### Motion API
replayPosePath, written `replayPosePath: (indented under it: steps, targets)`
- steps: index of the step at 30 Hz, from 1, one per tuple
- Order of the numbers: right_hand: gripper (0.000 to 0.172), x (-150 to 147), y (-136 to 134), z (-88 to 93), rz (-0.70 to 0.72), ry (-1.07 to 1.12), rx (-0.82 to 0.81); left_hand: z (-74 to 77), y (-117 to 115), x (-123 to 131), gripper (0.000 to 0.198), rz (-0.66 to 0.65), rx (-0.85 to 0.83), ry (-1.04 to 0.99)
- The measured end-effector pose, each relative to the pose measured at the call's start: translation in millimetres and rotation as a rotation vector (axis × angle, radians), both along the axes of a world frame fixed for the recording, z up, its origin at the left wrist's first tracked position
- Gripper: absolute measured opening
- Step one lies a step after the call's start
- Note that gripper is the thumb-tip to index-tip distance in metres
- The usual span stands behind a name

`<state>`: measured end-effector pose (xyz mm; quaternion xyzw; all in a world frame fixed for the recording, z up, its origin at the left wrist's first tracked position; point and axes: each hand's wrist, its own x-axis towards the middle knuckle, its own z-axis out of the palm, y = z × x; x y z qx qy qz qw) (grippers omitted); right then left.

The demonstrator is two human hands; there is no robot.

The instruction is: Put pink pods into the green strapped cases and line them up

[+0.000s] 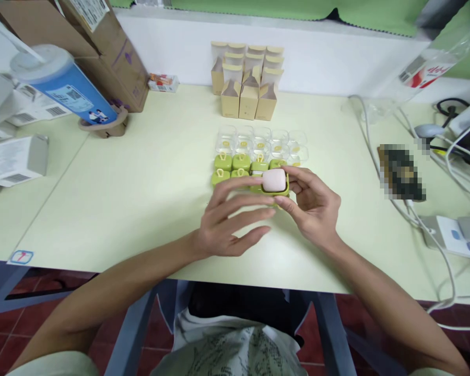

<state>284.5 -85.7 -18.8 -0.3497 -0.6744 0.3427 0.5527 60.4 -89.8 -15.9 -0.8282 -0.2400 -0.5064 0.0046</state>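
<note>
Holding the pink block (pixel 274 180) in your right hand (pixel 289 181), head view: it's pale, smooth, with rounded corners, seated in an olive-green shell (pixel 286 190) whose rim shows along the bottom and right. Right grip is pinching that shell between thumb and fingers, raised in front of the green cases (pixel 242 162). Left hand (pixel 227 222) has its grip spread, fingers fanned; index tip is at the block's left edge, can't tell if it's touching. The cases sit in rows, pale yellow loops on top, the right end partly hidden by the block and your hands. Just behind them: clear trays (pixel 260 138) with yellow marks. Further back, open kraft boxes (pixel 248 102) stand grouped near the wall, flaps up.

Table (pixel 141 183) is pale yellow-green, with a seam on your left. That side also has white boxes (pixel 27 159), a blue cup (pixel 80 89) tilted in a brown holder (pixel 105 128), and a big cardboard box (pixel 127 73). Right side: white cables (pixel 370 136) and a pixelated dark item (pixel 402 172), can't identify. White wall (pixel 172 47) behind, green cloth (pixel 250 8) above it. Floor (pixel 8 342) is red tile.
</note>
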Motion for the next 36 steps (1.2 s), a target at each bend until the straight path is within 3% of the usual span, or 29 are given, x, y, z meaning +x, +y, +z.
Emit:
replayPosePath:
  steps: [4,8,11,13,16,19,23,27,29,32,36]
  targets:
    - [0.051,0.1,-1.0,-1.0,-0.028,-0.157,0.083,4.0,-1.1,1.4,0.055,0.094,-0.105,-0.010]
    - [0.047,10.0,8.3,3.9,-0.235,-0.161,0.141,0.7,-5.0,4.3,0.046,0.005,0.041,0.001]
    - [0.045,36.9,23.7,22.4,-0.377,-0.193,0.179,-8.8,-4.1,5.5,0.042,-0.056,0.120,0.051]
    - [0.043,61.1,31.9,39.7,-0.317,-0.327,0.152,-16.3,-0.2,6.0,0.039,-0.022,0.138,0.151]
    - [0.043,93.0,35.3,60.7,-0.051,-0.652,0.040,-24.1,6.6,7.9,0.035,0.075,0.167,0.281]
    - [0.046,107.5,30.9,65.5,0.094,-0.883,-0.094,-25.7,10.2,13.0,0.033,0.108,0.237,0.371]
    - [0.039,103.8,24.9,57.1,0.167,-1.077,-0.170,-23.5,11.6,22.1,0.031,0.124,0.330,0.527]
    - [0.042,94.1,24.5,53.3,0.182,-1.090,-0.171,-20.8,15.2,27.8,0.032,0.150,0.325,0.582]
    - [0.045,88.9,25.1,52.6,0.106,-1.061,-0.129,-18.8,18.6,29.9,0.033,0.158,0.303,0.582]
    - [0.035,79.6,25.2,49.8,-0.062,-1.073,-0.058,-15.5,25.4,33.9,0.031,0.191,0.279,0.602]
    - [0.031,66.1,23.2,44.6,-0.174,-1.082,-0.035,-13.3,36.2,40.6,0.028,0.215,0.179,0.607]
